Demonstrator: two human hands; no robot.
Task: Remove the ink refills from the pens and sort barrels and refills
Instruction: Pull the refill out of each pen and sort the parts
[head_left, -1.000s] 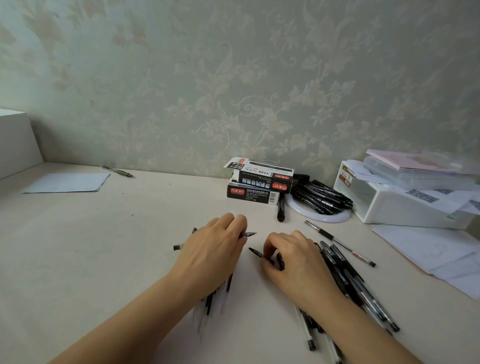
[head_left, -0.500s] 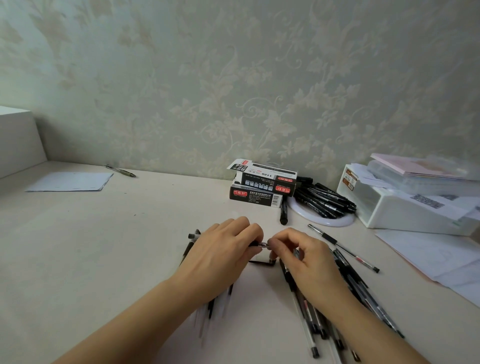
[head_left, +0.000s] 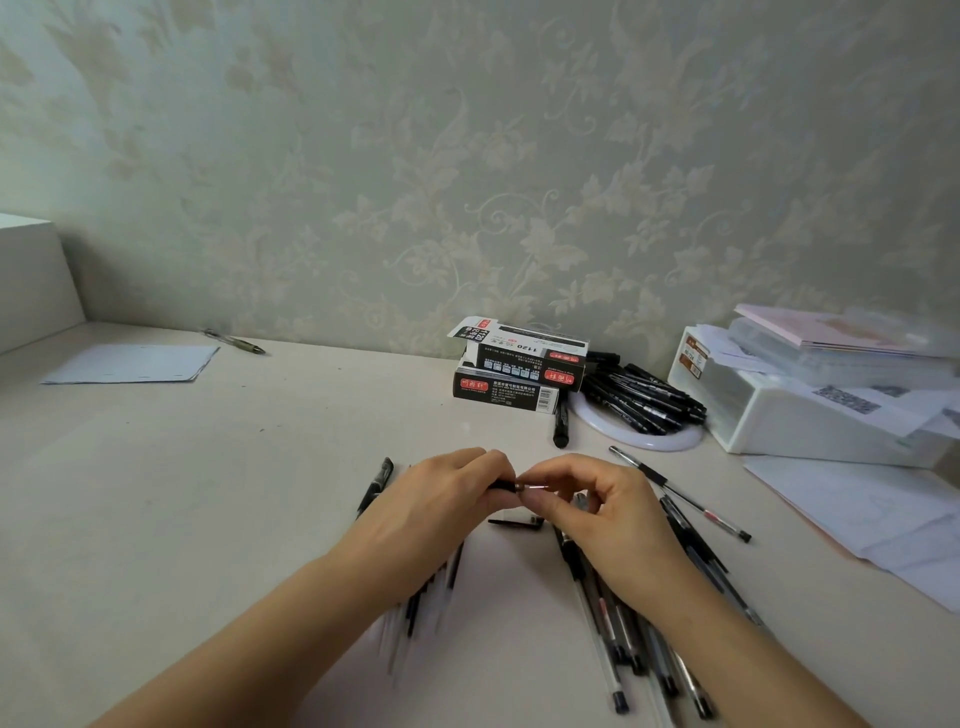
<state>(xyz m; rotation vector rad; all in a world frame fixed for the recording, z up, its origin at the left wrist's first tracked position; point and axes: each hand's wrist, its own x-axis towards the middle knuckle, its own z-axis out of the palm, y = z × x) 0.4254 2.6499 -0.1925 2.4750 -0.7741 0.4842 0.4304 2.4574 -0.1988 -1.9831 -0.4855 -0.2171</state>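
Observation:
My left hand (head_left: 436, 512) grips a black pen barrel (head_left: 503, 485) just above the table, its open end pointing right. My right hand (head_left: 597, 512) pinches the thin refill tip (head_left: 537, 487) that sticks out of that barrel. A small black pen tip piece (head_left: 514, 521) lies on the table below my fingers. Under my left forearm lies a group of clear barrels and refills (head_left: 421, 608), partly hidden. Several whole gel pens (head_left: 623, 623) lie under and beside my right forearm. Another black pen (head_left: 375, 486) pokes out left of my left hand.
Two stacked black pen boxes (head_left: 511, 374) stand at the back, with a pile of black markers on a white ring (head_left: 641, 400) beside them. A white plastic box with papers (head_left: 810, 400) sits at right. Loose sheets (head_left: 872, 519) lie at far right; a paper (head_left: 135, 364) and a pen (head_left: 236, 342) at back left.
My hands have come together and lifted the pen off the table. The right hand let go of the small tip piece, which now lies on the table, and pinches the refill.

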